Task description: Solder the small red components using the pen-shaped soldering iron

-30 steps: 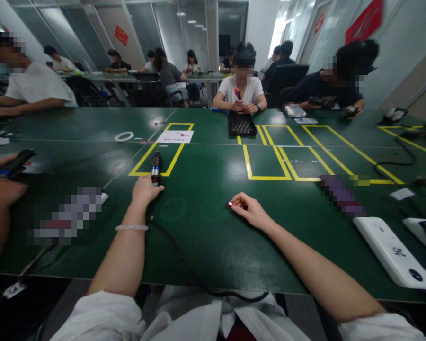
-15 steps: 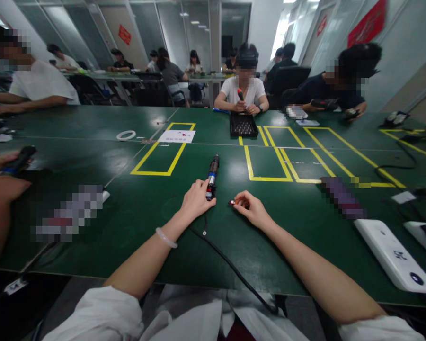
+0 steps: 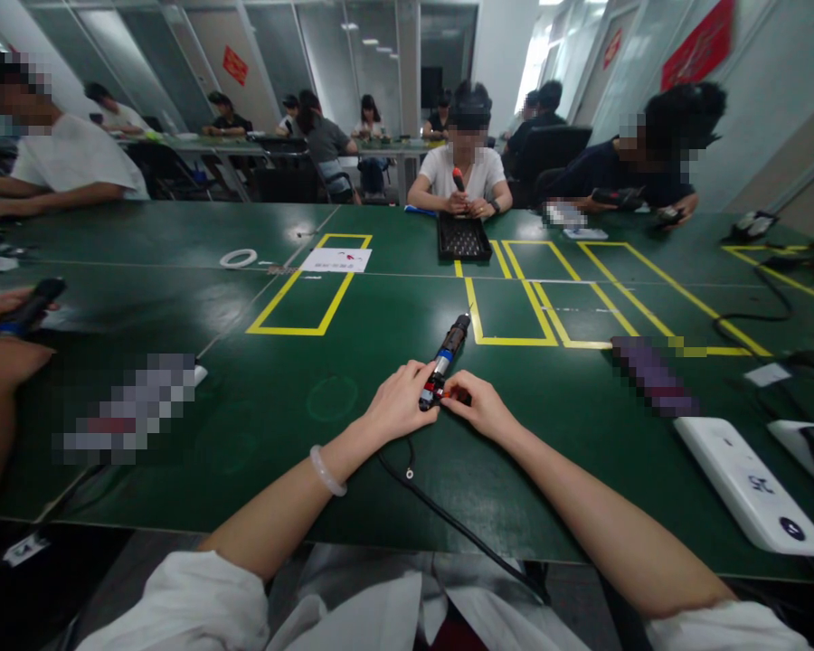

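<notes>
My left hand (image 3: 399, 398) is closed around the rear of an electric screwdriver (image 3: 454, 338), whose bare inner parts show a silver and blue section. The tool lies slanted on the green table, its tip pointing away and to the right. At its rear end, my right hand (image 3: 480, 403) pinches a small red and white part (image 3: 440, 390) against the tool's body. Whether that part is seated in the tool is hidden by the fingers. A black cable (image 3: 448, 514) runs from the tool toward my lap, beside a thin wire with a ring terminal (image 3: 410, 473).
Yellow tape rectangles (image 3: 515, 343) mark the green table (image 3: 244, 488). A white power bank (image 3: 752, 484) and a phone (image 3: 655, 375) lie at right, another phone (image 3: 139, 398) at left. Across sits a person (image 3: 461, 167) behind a black tray (image 3: 462, 240); others work at both sides.
My left hand has moved right with the screwdriver, and the tool's tip has swung to the right. The small part in my right hand has met the tool's rear end.
</notes>
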Tool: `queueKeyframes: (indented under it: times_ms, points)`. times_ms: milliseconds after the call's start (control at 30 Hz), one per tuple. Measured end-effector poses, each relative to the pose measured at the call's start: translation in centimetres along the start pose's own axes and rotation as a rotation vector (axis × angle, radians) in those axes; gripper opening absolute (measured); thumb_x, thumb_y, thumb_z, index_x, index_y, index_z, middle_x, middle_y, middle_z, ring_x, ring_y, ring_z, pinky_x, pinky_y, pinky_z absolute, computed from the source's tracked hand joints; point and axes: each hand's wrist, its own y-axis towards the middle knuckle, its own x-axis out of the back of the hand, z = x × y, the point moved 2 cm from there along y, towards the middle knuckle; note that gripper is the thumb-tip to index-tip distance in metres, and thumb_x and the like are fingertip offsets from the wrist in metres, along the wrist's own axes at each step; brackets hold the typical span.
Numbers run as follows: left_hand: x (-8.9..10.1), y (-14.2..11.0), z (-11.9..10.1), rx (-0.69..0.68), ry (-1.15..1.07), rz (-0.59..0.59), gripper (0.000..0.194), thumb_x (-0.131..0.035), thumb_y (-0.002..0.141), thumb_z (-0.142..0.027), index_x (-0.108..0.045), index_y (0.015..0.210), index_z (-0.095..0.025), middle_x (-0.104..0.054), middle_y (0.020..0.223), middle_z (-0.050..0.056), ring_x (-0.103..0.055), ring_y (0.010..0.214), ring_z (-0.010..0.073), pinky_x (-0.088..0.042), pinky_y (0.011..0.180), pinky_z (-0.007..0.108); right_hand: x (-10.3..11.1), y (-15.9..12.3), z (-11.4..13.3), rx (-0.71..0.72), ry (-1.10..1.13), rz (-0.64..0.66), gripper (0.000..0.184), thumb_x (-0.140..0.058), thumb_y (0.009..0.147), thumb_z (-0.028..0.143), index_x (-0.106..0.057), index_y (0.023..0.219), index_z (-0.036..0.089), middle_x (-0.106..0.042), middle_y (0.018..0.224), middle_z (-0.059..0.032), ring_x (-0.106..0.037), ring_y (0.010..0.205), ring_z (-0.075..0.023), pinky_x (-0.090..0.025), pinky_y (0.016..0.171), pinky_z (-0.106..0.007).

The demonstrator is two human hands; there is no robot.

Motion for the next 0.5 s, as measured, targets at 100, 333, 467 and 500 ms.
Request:
queueKeyframes:
  times_ms: [100, 333, 467, 500]
  points:
    - [0.01, -0.05, -0.02, 0.002, -0.002, 0.001, 0.066, -0.059, 0.077, -0.035, -0.039, 0.139, -0.025, -0.052, 0.122, 0.009, -0.055, 0.105, 0.0257, -0.049, 0.088, 0.037, 0.33, -0.06, 0.23, 0.024, -0.022, 0.037, 0.003, -0.060, 0.086, 0.023, -0.060, 0.088, 0.020, -0.056, 0.085, -0.0024, -0.055, 0.076, -0.0161, -0.044, 0.069, -0.028]
    - [-0.02, 0.01, -0.14, -0.001, 0.026, 0.004, 0.069, -0.060, 0.077, -0.037, -0.038, 0.140, -0.023, -0.051, 0.123, 0.010, -0.055, 0.105, 0.0258, -0.048, 0.089, 0.037, 0.31, 0.11, 0.28, 0.019, -0.012, 0.023, 0.007, -0.054, 0.088, 0.019, -0.062, 0.088, 0.020, -0.056, 0.083, -0.0023, -0.054, 0.069, -0.0145, -0.043, 0.065, -0.026]
    - [-0.08, 0.04, -0.42, 0.014, 0.066, 0.001, 0.067, -0.060, 0.079, -0.039, -0.038, 0.140, -0.024, -0.052, 0.122, 0.010, -0.055, 0.104, 0.0257, -0.048, 0.089, 0.038, -0.13, 0.21, 0.04, -0.006, -0.014, 0.012, 0.007, -0.055, 0.088, 0.020, -0.061, 0.084, 0.020, -0.059, 0.077, -0.0014, -0.054, 0.065, -0.0147, -0.042, 0.062, -0.026]
    - [-0.10, 0.04, -0.49, 0.017, 0.072, -0.004, 0.065, -0.059, 0.081, -0.041, -0.038, 0.140, -0.024, -0.052, 0.122, 0.010, -0.055, 0.104, 0.0256, -0.048, 0.088, 0.038, -0.16, 0.21, 0.03, -0.007, -0.010, 0.013, 0.007, -0.055, 0.087, 0.020, -0.061, 0.085, 0.020, -0.060, 0.077, -0.0014, -0.054, 0.065, -0.0147, -0.042, 0.062, -0.026]
